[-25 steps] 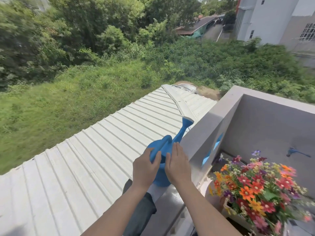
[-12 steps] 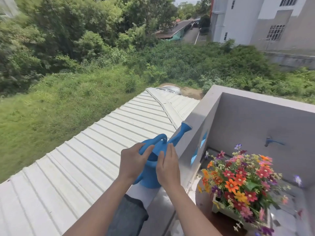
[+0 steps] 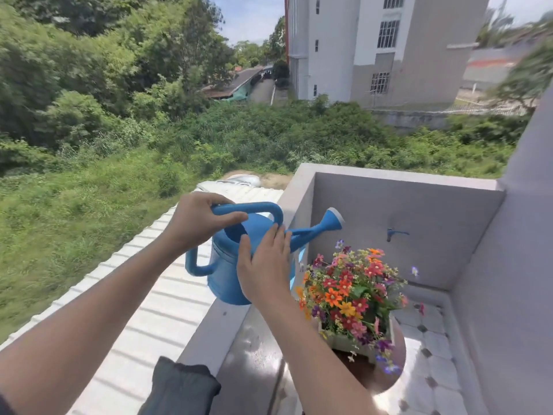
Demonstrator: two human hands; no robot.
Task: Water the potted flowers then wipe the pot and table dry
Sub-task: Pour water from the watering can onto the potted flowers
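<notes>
A blue watering can point(image 3: 227, 265) hangs just above the top of the grey parapet wall point(image 3: 227, 322), its spout aimed right and up. My left hand point(image 3: 197, 223) grips the can's top handle. My right hand point(image 3: 263, 265) lies flat against the can's right side, fingers spread. Right of and below the can, a white square pot point(image 3: 344, 339) filled with red, orange and pink flowers point(image 3: 350, 289) stands on a round dark table point(image 3: 374, 375). The spout ends up and to the left of the blooms.
A dark grey cloth point(image 3: 179, 387) is draped over the parapet top near me. A blue tap point(image 3: 395, 234) juts from the balcony's back wall. White tiles point(image 3: 431, 369) cover the floor. A corrugated white roof point(image 3: 143, 319) lies beyond the parapet on the left.
The can has been lifted off the parapet and swung to the right toward the flowers. My left hand moved onto the top handle. My view turned right and up.
</notes>
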